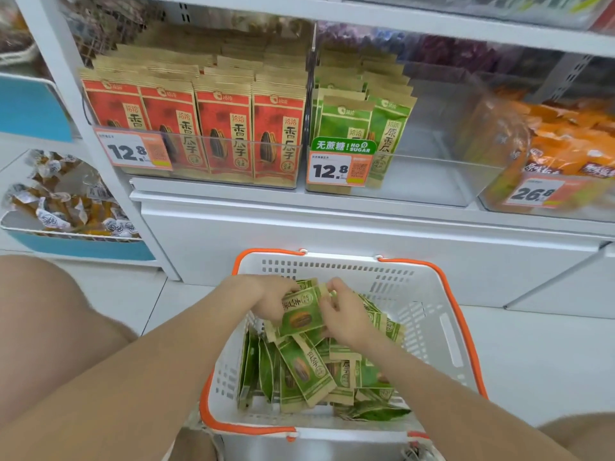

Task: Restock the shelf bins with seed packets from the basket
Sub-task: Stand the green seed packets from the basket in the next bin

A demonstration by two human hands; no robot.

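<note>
Far left, a blue tray (83, 249) of small wrapped sweets sits on a low side shelf, and the person's bare knee (43, 327) fills the corner below it. Next along, on the white shelf (299, 201), a clear bin (233, 181) is packed tight with upright red packets (219, 128), with a 12.8 price tag (133, 149) clipped to its front. Just beside it, the second bin (432, 181) holds shelf packets (346, 118) in green, bunched upright at its left end behind a "no sugar" sign (342, 146). Furthest right stands a bin of orange bags (559, 138).

Down on the floor, against the white shelf base, is a white basket (429, 294) with orange handles folded along its rim. A loose heap of green packets (309, 371) lies inside, some flat and some on edge.

Both hands are over the back half of the basket, on one held packet (301, 316) raised just above the heap. The left hand (266, 297) has its fingers curled round the packet's left side. The right hand (342, 314) pinches the right top edge between thumb and fingers. The two forearms reach in over the near rim and hide part of the heap.
</note>
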